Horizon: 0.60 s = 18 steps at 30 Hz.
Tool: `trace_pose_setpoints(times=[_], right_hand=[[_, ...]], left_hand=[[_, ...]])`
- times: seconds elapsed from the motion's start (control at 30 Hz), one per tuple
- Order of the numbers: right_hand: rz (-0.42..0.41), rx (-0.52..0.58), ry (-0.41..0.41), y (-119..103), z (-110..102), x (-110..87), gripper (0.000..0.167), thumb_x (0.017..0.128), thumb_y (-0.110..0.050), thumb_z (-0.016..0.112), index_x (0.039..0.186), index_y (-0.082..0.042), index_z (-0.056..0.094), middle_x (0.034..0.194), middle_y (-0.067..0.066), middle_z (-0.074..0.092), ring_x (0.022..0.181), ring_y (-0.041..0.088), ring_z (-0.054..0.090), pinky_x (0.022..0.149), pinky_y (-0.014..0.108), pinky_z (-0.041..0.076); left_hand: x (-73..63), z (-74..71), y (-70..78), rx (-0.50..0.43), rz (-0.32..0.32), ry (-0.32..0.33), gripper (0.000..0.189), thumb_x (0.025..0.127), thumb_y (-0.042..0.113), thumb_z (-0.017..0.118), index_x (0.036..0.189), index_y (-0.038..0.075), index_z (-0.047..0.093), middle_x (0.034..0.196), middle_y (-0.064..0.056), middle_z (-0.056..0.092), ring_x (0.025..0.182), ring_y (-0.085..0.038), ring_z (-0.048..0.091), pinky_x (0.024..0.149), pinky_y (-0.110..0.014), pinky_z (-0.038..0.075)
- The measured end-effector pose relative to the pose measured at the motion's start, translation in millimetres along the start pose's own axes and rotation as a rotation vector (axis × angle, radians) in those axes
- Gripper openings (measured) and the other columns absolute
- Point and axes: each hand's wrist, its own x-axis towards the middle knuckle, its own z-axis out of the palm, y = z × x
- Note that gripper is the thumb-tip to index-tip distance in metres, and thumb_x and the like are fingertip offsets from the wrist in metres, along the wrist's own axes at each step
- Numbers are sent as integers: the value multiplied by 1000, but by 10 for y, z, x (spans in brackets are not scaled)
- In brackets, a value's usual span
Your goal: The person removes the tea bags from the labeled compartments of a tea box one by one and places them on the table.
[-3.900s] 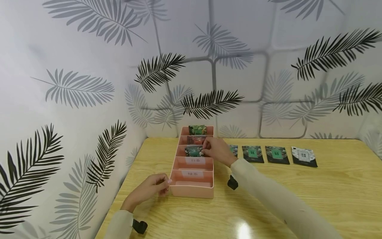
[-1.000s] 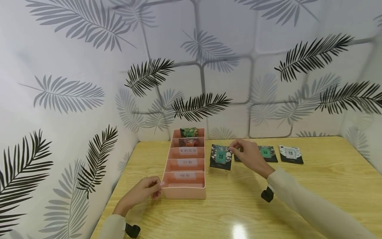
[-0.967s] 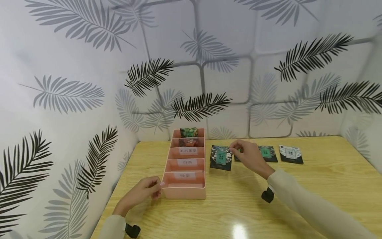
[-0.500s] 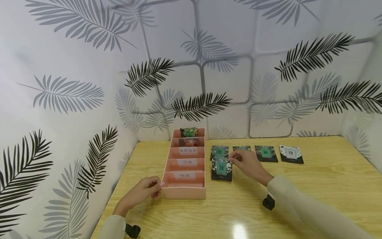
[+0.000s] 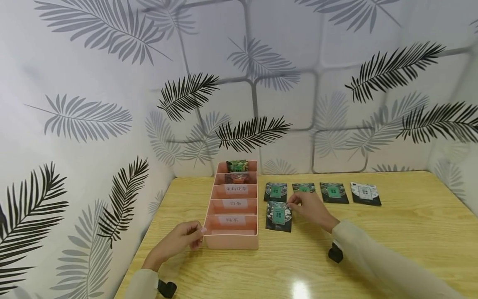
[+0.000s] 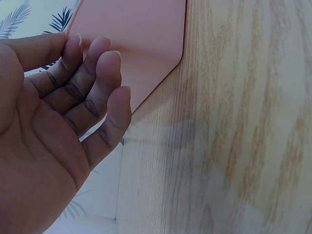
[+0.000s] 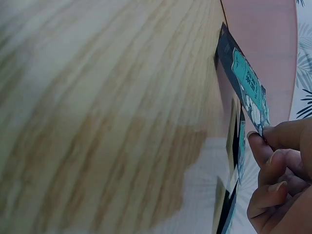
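In the head view my right hand [image 5: 311, 209] pinches the upper right corner of a black tea sachet [image 5: 279, 218] with a green label. The right wrist view shows the sachet [image 7: 249, 80] tilted, its lower edge by the wood, and thumb and index finger at its corner. A long pink divided box [image 5: 231, 241] stands to its left, with white paper labels in the three nearer compartments. My left hand [image 5: 183, 238] holds the box's near left corner between thumb and index finger; the other fingers curl loosely in the left wrist view.
Behind the held sachet, several others lie in a row: a dark one [image 5: 275, 191], another partly behind my right hand [image 5: 303, 187], a third dark one [image 5: 334, 192] and a white-and-black one [image 5: 365, 193]. Green packets [image 5: 237, 165] and red packets [image 5: 237, 178] fill the box's far compartments.
My right hand has taken the sachet from the box's middle compartment, carried it right, then drawn it nearer, below the back row. My left hand stays at the box corner.
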Motion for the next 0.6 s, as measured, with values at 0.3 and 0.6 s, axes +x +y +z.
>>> trace_pose_setpoints(times=[0.3,0.6], right_hand=[[43,2,-40,16,66,47,4,98,-14,73,95,-12,75,82,-4,71,68,8,60,62,31,49],[64,-19,-56,26,129,86,5,97,-13,73,93,-12,75,80,-5,69,66,9,59,61,31,48]], left_hand=[[0,-3,-17,-5,5,-7,36,111,29,50,96,-3,59,92,-31,62,71,-30,60,67,-45,57],[7,-9,-27,-1,7,-2,36,111,28,52,96,-3,60,91,-31,63,71,-35,60,66,-45,57]])
